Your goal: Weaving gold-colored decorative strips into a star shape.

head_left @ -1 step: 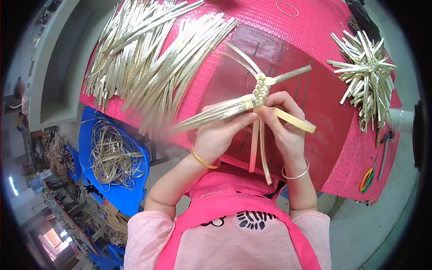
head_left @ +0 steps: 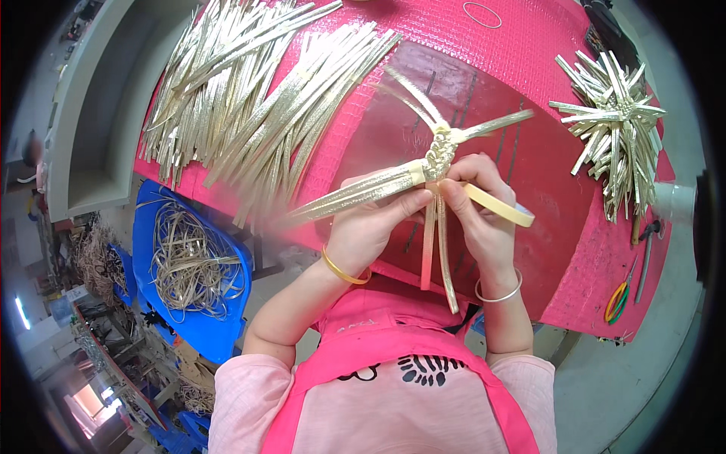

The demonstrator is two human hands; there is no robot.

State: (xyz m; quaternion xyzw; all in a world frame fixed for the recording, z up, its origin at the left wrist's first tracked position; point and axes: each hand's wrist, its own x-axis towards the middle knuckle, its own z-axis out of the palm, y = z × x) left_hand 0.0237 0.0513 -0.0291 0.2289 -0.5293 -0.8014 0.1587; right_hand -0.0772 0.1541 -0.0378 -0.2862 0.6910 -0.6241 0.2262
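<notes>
Both my hands work on a woven piece of metallic gold strips (head_left: 440, 157) in front of me. Its middle is a knotted braid, with loose strips fanning out from several sides. My left hand (head_left: 370, 227) is closed round it, thumb pressing near the braid's lower end; a bundle of gold strips (head_left: 363, 193) runs out leftward over that hand. My right hand (head_left: 484, 212) pinches at the same spot, thumb and finger together, and holds a roll of pale yellow tape (head_left: 503, 208). Two strips hang down between my hands. Cream tape wraps parts of the piece.
Gold strips lie in piles (head_left: 302, 98) on the pink-covered table (head_left: 423, 23) at far left. A heap of woven gold pieces (head_left: 616, 113) sits at right, near scissors (head_left: 618, 299). A dark red mat (head_left: 544, 189) lies under my hands. A blue bin (head_left: 204, 333) holds tangled strips.
The upper end of the woven piece and my right hand with the tape roll have shifted slightly to the right. My left hand stays nearly in place.
</notes>
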